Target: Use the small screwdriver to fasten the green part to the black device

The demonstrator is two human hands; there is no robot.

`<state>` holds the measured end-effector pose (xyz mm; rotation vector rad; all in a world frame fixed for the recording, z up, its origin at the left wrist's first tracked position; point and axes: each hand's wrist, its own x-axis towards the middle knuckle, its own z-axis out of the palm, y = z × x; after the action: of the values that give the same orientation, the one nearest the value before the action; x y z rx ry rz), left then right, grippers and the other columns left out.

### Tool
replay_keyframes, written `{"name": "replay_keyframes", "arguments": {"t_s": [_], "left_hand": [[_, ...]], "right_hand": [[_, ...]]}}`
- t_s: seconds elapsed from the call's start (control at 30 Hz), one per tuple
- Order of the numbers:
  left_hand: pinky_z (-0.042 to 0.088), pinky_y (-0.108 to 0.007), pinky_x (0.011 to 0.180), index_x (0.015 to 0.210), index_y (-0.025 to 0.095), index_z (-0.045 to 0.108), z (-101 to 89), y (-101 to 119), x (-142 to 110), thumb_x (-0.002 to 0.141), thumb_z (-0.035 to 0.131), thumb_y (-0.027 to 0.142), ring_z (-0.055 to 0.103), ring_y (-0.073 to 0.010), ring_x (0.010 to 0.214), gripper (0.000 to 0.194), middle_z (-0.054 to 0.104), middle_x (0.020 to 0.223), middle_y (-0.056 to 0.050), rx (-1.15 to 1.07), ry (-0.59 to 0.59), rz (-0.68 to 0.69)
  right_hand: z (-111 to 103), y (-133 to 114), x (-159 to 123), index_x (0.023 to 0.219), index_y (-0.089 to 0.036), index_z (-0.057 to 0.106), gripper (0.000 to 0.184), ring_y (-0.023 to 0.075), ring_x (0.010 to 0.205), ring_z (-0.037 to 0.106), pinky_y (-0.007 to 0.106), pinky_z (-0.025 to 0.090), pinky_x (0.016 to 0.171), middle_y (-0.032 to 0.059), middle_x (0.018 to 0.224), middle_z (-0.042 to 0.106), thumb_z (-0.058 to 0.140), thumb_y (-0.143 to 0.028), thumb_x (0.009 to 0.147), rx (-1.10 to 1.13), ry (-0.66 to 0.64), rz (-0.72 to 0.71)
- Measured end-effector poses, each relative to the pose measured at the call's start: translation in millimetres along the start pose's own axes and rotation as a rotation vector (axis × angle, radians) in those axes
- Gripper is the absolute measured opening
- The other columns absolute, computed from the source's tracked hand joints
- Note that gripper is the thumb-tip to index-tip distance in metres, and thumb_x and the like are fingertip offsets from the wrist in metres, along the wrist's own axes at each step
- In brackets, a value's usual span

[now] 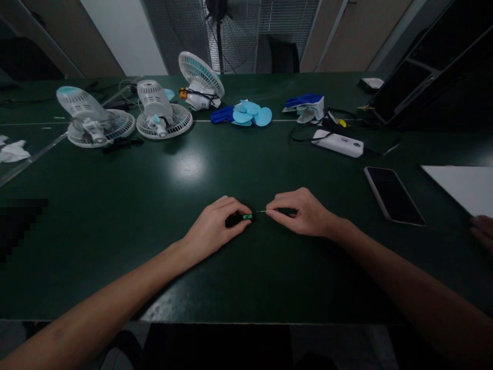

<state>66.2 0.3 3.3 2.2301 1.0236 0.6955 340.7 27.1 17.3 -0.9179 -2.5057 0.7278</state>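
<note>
My left hand (215, 221) rests on the dark green table and pinches a small green circuit board (247, 217) between thumb and fingertips. Facing it, my right hand (300, 211) is closed around a thin tool with a dark handle (287, 211). It looks like a small screwdriver, its slim metal shaft (261, 211) pointing left at the board. A short gap seems to lie between the tip and the board. Part of the handle is hidden by my fingers.
Small white fans (164, 115) and a light blue fan blade (252, 114) stand at the back. Blue-and-white gloves (308, 107), a white power strip (339, 143) and a phone (395, 196) lie to the right. Another person's hand (483, 231) shows at the right edge by a white sheet (466, 185).
</note>
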Motion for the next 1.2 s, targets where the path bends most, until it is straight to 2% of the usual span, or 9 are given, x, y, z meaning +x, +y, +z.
{"name": "replay_keyframes", "arguments": {"t_s": [0.1, 0.27, 0.63, 0.83, 1.03, 1.2], "left_hand": [[0.054, -0.039, 0.078, 0.11, 0.028, 0.072, -1.0, 0.9, -0.3, 0.094, 0.07, 0.032, 0.063, -0.0209, 0.091, 0.017, 0.07, 0.101, -0.005, -0.01, 0.045, -0.043], [0.051, -0.033, 0.079, 0.107, 0.024, 0.073, -3.3, 5.2, 0.8, 0.094, 0.07, 0.029, 0.062, -0.017, 0.088, 0.015, 0.07, 0.099, -0.001, -0.027, 0.018, -0.107], [0.047, -0.034, 0.085, 0.107, 0.023, 0.073, -2.2, 3.8, 2.7, 0.096, 0.068, 0.03, 0.06, -0.0182, 0.094, 0.014, 0.071, 0.103, -0.002, -0.045, -0.023, -0.051], [0.048, -0.035, 0.084, 0.106, 0.023, 0.073, -1.8, 2.6, 2.7, 0.095, 0.069, 0.03, 0.061, -0.0185, 0.093, 0.014, 0.071, 0.102, -0.002, -0.051, -0.014, -0.049], [0.05, -0.035, 0.088, 0.107, 0.023, 0.074, -3.6, 2.7, 1.8, 0.095, 0.069, 0.028, 0.064, -0.0191, 0.099, 0.014, 0.072, 0.105, -0.003, -0.068, -0.012, -0.054], [0.052, -0.036, 0.089, 0.109, 0.024, 0.074, -6.1, 6.3, 2.2, 0.095, 0.069, 0.03, 0.065, -0.0195, 0.099, 0.016, 0.073, 0.107, -0.003, -0.042, -0.028, -0.078]], "right_hand": [[-0.2, -2.3, 0.1, 0.106, -0.022, 0.076, 0.026, 0.014, 0.071, 0.063, 0.028, 0.045, 0.065, 0.0024, 0.089, 0.073, 0.054, -0.035, 0.103, -0.043, -0.029, -0.021], [2.0, -4.2, 0.4, 0.103, -0.02, 0.076, 0.023, 0.0125, 0.068, 0.06, 0.028, 0.039, 0.063, 0.0017, 0.085, 0.071, 0.056, -0.03, 0.101, -0.13, -0.015, -0.075], [4.9, -14.8, 3.2, 0.099, -0.019, 0.076, 0.021, 0.0115, 0.066, 0.059, 0.027, 0.036, 0.062, 0.0012, 0.083, 0.071, 0.057, -0.027, 0.1, -0.16, -0.03, -0.069], [7.1, -13.8, 2.4, 0.1, -0.019, 0.076, 0.021, 0.0115, 0.066, 0.06, 0.027, 0.038, 0.061, 0.0012, 0.083, 0.071, 0.057, -0.027, 0.101, -0.152, -0.033, -0.07], [19.2, -17.6, 10.1, 0.104, -0.018, 0.077, 0.022, 0.0137, 0.077, 0.066, 0.027, 0.047, 0.07, 0.0028, 0.092, 0.075, 0.057, -0.028, 0.102, 0.066, 0.084, -0.069], [12.0, -7.2, 4.0, 0.103, -0.017, 0.077, 0.02, 0.0152, 0.078, 0.068, 0.029, 0.05, 0.07, 0.0038, 0.094, 0.076, 0.059, -0.027, 0.1, 0.057, 0.121, -0.006]]}}
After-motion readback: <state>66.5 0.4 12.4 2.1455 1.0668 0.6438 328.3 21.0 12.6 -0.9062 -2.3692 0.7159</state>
